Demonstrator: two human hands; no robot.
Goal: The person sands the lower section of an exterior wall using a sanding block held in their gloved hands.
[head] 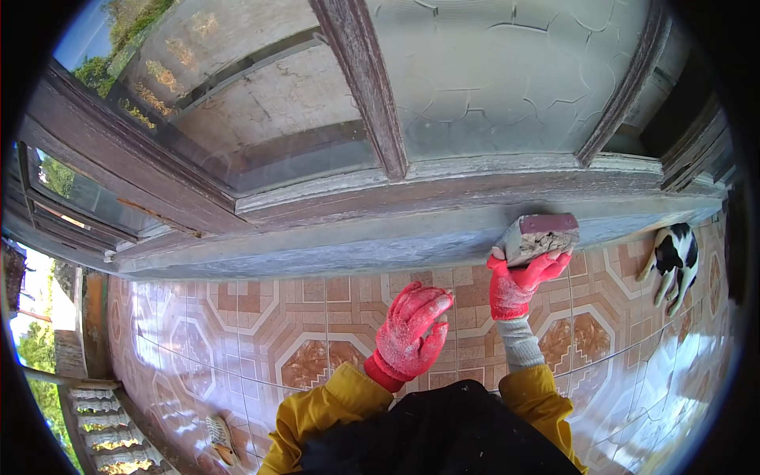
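Observation:
My right hand (525, 282), in a dusty red glove with bare fingertips, grips a worn rectangular block (540, 237) with a dull red upper face and a rough, pale side. The block is at the low wall (380, 243) beneath the window; whether it touches the wall I cannot tell. My left hand (414, 332), gloved the same way, hangs over the tiled floor with its fingers slightly curled and nothing seen in it. Above the wall runs a weathered wooden window frame (374, 89) with peeling paint, holding clear and patterned glass panes (499, 89).
A black and white dog (675, 264) lies on the patterned tile floor (350, 297) at the right, close to the wall. A shoe (221, 439) stands at the lower left. A balustrade (113, 436) borders the floor at the far left.

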